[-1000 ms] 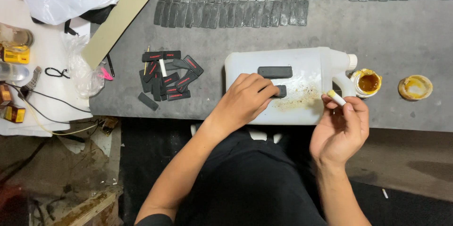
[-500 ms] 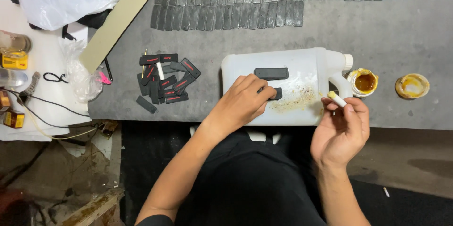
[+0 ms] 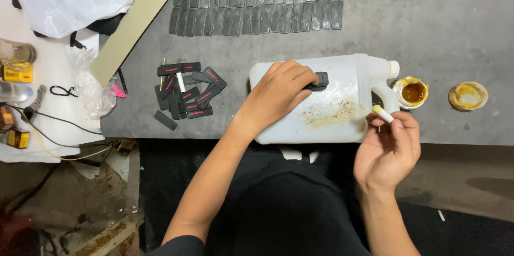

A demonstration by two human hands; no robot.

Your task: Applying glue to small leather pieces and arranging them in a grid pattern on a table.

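Since the earlier frames, two dark pieces no longer lie apart on the white jug [image 3: 342,122]; the left hand [image 3: 278,95] now covers that spot, fingers curled together on a small black rubber piece [image 3: 321,80] and pressing it flat against the jug's upper side.

Seen from the head camera, the right hand [image 3: 391,149] hovers off the jug's right end, thumb and fingers pinched shut on a short white stick [image 3: 383,113] with its tip pointing up-left. Just beyond it stands an open pot of amber glue [image 3: 411,91], with its lid [image 3: 468,95] well apart on the right. A loose heap of black pieces [image 3: 184,93] lies on the grey table [image 3: 455,36] to the left.

Judging by the smears on the jug, the piece wants steady, even pressure from the fingertips, and the stick kept clear until the piece is square.
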